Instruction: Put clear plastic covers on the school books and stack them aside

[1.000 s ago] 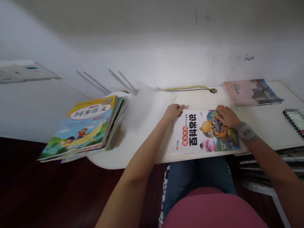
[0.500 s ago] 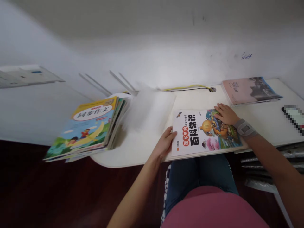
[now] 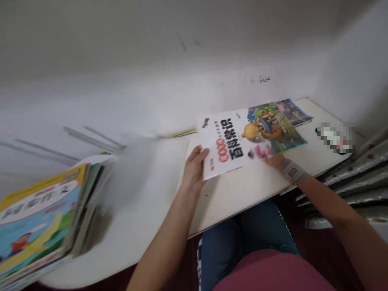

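Note:
A white picture book [image 3: 242, 137] with a colourful cover is lifted off the white desk [image 3: 230, 198] and tilted, its far end raised. My left hand [image 3: 194, 167] grips its near left corner, fingers wrapped round the edge. My right hand [image 3: 274, 160] is under the book's right part, and only a little of it and the grey wristband show; it seems to hold the book from below. A second book lies at the back right, mostly hidden behind the lifted one.
A stack of several colourful books [image 3: 42, 222] sits at the desk's left end. A blurred-out dark object [image 3: 335, 135] lies at the far right. The white wall runs close behind the desk. My knees are under the front edge.
The book has come up off the desk and moved toward the back right. My right hand went from on top of the cover to under it. The view swung to the right.

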`<state>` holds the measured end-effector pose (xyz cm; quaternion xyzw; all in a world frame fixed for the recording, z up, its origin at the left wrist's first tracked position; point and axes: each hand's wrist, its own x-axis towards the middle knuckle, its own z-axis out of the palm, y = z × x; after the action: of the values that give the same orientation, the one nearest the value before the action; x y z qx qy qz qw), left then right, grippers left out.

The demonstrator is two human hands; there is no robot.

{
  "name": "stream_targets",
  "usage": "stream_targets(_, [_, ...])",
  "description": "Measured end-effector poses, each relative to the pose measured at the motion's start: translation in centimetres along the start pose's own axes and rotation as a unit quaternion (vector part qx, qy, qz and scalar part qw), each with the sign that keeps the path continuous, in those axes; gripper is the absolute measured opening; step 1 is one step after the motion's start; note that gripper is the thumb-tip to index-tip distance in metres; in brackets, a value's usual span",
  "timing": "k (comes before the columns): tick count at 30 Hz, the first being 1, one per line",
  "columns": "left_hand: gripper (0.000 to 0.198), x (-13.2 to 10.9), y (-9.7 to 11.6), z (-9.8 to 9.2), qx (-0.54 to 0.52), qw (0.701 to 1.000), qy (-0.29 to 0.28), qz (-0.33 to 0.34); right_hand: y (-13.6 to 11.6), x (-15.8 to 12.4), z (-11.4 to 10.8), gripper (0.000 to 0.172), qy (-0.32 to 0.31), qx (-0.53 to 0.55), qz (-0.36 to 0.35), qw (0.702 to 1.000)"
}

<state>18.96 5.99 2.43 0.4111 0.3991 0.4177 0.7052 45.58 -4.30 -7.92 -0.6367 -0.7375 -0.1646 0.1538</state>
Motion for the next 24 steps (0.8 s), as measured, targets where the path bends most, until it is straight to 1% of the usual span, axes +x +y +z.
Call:
stream_targets(1, [0.017, 1.6, -1.1, 2.8, -0.020, 0.999, -0.029, -0.016, -0.2, 0.1, 0.0, 0.033, -0.008, 0.021, 0.018, 1.000])
stream_targets(2, [0.015, 3.1, -2.2, 5.5, -0.040, 0.998, -0.042, -0.031, -0.3, 0.2, -0.1, 0.030, -0.017, 0.046, 0.039, 0.998])
stream_targets(4, [0.014, 6.1, -4.4, 10.6, -0.062, 0.995, -0.064, -0.042, -0.4, 0.4, -0.3, 0.028, -0.025, 0.076, 0.068, 0.994])
stream_targets(5, [0.014, 7.4, -5.3, 12.9, -0.062, 0.995, -0.065, -0.037, -0.4, 0.4, -0.4, 0.028, -0.028, 0.090, 0.079, 0.992])
stream_targets(7, [0.015, 9.6, -6.9, 16.4, -0.053, 0.997, -0.052, -0.025, -0.4, 0.6, -0.6, 0.029, -0.030, 0.112, 0.095, 0.989])
stream_targets(9, [0.017, 11.2, -8.1, 18.6, -0.042, 0.998, -0.041, -0.023, -0.4, 0.8, -0.7, 0.027, -0.030, 0.131, 0.102, 0.986])
stream_targets(11, [0.021, 12.5, -8.9, 19.7, -0.033, 0.998, -0.041, -0.030, -0.4, 0.9, -0.7, 0.026, -0.028, 0.146, 0.107, 0.983])
stream_targets(15, [0.028, 14.0, -10.0, 20.2, -0.012, 0.998, -0.045, -0.040, -0.3, 1.1, -0.6, 0.026, -0.024, 0.169, 0.110, 0.979])
stream_targets(20, [0.039, 14.8, -10.9, 20.6, 0.017, 0.998, -0.048, -0.025, -0.2, 1.0, -0.3, 0.025, -0.020, 0.184, 0.114, 0.976])
stream_targets(24, [0.048, 15.1, -11.5, 21.0, 0.054, 0.997, -0.051, 0.005, -0.3, 1.1, -0.4, 0.023, -0.022, 0.187, 0.113, 0.976])
